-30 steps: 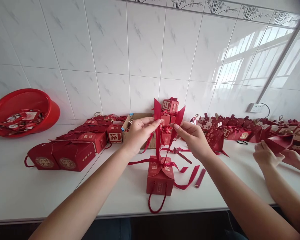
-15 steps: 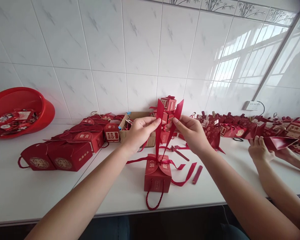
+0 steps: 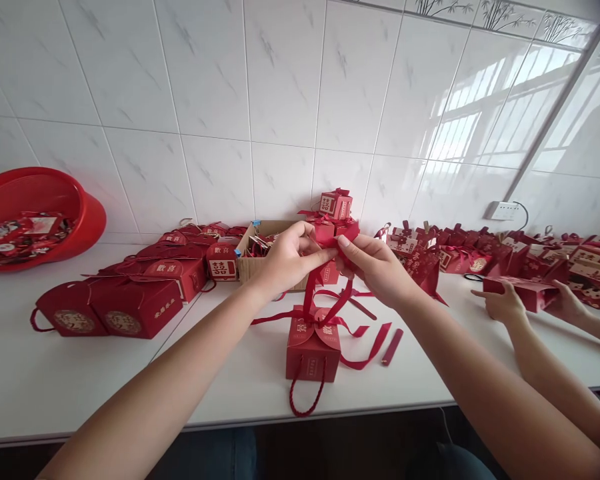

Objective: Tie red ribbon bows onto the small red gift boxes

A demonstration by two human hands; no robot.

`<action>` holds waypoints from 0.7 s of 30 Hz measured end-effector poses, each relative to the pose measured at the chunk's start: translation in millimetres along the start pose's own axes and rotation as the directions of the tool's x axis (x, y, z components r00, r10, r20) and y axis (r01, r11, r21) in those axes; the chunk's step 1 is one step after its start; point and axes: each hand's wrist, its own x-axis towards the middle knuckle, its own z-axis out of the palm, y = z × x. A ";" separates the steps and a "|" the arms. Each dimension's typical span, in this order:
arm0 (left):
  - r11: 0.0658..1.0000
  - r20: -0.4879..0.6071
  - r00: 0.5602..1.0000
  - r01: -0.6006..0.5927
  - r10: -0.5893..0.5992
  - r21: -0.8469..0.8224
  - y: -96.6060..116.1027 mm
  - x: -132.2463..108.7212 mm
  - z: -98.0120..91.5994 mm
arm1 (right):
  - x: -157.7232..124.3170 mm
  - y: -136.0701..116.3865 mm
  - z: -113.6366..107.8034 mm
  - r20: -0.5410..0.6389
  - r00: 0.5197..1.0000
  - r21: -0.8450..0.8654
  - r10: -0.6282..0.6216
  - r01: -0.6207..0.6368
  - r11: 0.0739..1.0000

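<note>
A small red gift box (image 3: 312, 355) with a twisted cord handle (image 3: 307, 408) stands near the table's front edge. Red ribbon (image 3: 341, 301) rises from its closed top, and more ribbon trails out to both sides. Above the box, my left hand (image 3: 294, 259) pinches one ribbon end. My right hand (image 3: 377, 263) pinches the other end, and the fingertips of both hands meet there. How the two ends cross between my fingers is mostly hidden.
Red gift boxes (image 3: 130, 310) line the left, beside a red basin (image 3: 87, 213) of packets. A cardboard box (image 3: 245, 269) and stacked small boxes (image 3: 336, 203) stand behind my hands. On the right, another person's hands (image 3: 507, 307) hold a red box (image 3: 523, 293) before many red bags.
My hands have come together, bringing the two upright ribbon ends from apart to touching. At right, the other person's red box has been turned and lowered.
</note>
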 end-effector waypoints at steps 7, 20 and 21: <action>0.945 0.130 0.979 0.190 -0.160 -0.266 -1.5 -5.9 -6.1 | -4.6 3.7 -10.5 0.131 0.987 -0.299 -0.087 0.124 0.946; 0.985 -0.009 0.986 0.167 -0.167 -0.038 -11.8 -14.7 -8.5 | -7.0 21.2 -18.8 0.506 0.714 -0.765 -0.483 0.631 0.131; 0.993 -0.034 0.994 0.110 -0.108 0.049 -12.9 -16.3 -8.2 | -8.0 22.7 -17.4 0.462 0.731 -0.761 -0.502 0.617 0.199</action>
